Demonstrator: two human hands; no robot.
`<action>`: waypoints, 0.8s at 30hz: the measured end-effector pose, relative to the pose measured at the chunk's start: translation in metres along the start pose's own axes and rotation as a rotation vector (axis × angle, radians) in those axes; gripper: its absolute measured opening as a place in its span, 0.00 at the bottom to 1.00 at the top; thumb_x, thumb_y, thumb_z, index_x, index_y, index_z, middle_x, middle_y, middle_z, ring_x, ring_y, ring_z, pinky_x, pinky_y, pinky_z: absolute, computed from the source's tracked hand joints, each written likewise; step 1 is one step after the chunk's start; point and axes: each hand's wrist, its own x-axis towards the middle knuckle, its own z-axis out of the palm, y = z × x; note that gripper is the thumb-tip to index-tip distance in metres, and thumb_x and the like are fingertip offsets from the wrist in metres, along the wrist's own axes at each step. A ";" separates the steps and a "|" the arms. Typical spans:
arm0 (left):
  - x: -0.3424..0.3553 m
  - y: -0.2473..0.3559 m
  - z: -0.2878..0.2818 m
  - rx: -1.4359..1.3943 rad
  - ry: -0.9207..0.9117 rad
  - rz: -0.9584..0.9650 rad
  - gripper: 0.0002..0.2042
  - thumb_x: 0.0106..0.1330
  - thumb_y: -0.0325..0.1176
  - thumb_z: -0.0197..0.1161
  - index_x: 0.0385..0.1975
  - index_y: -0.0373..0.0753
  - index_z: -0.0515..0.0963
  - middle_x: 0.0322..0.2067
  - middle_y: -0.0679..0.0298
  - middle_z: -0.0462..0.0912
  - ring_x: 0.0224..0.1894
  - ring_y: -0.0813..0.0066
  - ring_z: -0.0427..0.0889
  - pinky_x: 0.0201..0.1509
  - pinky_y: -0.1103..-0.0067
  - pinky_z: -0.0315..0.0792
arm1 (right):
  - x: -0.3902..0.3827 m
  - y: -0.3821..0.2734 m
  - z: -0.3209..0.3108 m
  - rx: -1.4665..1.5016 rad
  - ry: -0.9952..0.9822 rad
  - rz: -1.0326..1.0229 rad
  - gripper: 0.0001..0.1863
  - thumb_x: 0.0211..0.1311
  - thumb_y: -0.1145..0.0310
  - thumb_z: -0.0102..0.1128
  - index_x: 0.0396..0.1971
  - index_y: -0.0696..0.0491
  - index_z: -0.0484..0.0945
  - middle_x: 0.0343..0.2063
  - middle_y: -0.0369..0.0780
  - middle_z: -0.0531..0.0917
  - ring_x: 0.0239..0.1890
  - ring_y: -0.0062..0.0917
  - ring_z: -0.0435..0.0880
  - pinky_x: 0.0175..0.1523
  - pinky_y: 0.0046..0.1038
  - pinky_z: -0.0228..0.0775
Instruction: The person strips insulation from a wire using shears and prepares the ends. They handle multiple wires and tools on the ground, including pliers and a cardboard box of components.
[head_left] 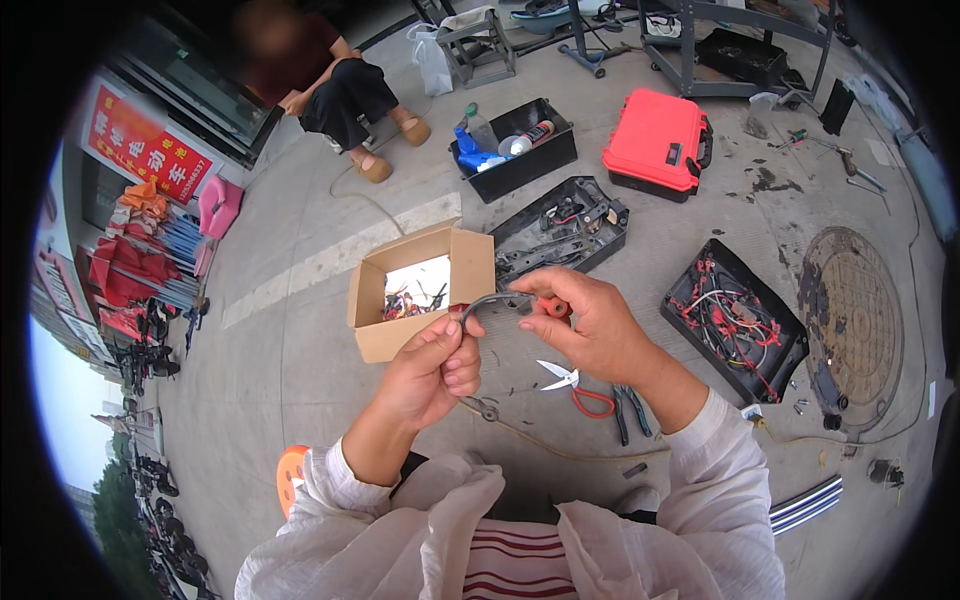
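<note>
My left hand (437, 365) pinches a dark cable (484, 304) that arches across to my right hand (570, 325), whose fingers close round a red-orange piece with a hole in its end (555, 306); whether it is a connector or a tool handle is unclear. A cardboard box (370, 300) with small wire pieces sits open beyond my left hand. On the floor below my right hand lie red-handled scissors (590, 400) and dark-handled pliers (630, 410).
Behind are a black parts case (610, 235), a bin (520, 175) and a red hard case (652, 135). A tray of wires (680, 305) is right, by a manhole cover (860, 330); an orange stool (292, 472) is lower left. A seated person (335, 95) is upper left.
</note>
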 end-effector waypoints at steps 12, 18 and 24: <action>-0.011 0.006 -0.005 0.032 0.072 -0.020 0.11 0.73 0.42 0.47 0.36 0.42 0.71 0.17 0.77 0.56 0.15 0.89 0.49 0.17 0.88 0.47 | 0.007 0.010 0.015 -0.586 0.118 -0.265 0.07 0.56 0.67 0.60 0.34 0.53 0.76 0.27 0.40 0.75 0.32 0.35 0.78 0.34 0.35 0.71; -0.013 0.009 -0.006 0.066 0.100 -0.037 0.12 0.73 0.42 0.47 0.33 0.42 0.71 0.15 0.78 0.56 0.13 0.89 0.48 0.15 0.87 0.44 | 0.007 0.014 0.005 -0.549 -0.023 -0.333 0.06 0.54 0.70 0.60 0.30 0.53 0.75 0.27 0.40 0.75 0.33 0.37 0.77 0.35 0.35 0.70; -0.001 0.012 -0.018 0.187 0.138 -0.048 0.12 0.73 0.41 0.48 0.32 0.40 0.72 0.16 0.77 0.58 0.13 0.88 0.49 0.15 0.87 0.44 | -0.002 0.003 -0.004 -0.502 -0.227 -0.348 0.05 0.54 0.69 0.59 0.29 0.53 0.75 0.26 0.40 0.76 0.33 0.37 0.77 0.35 0.34 0.70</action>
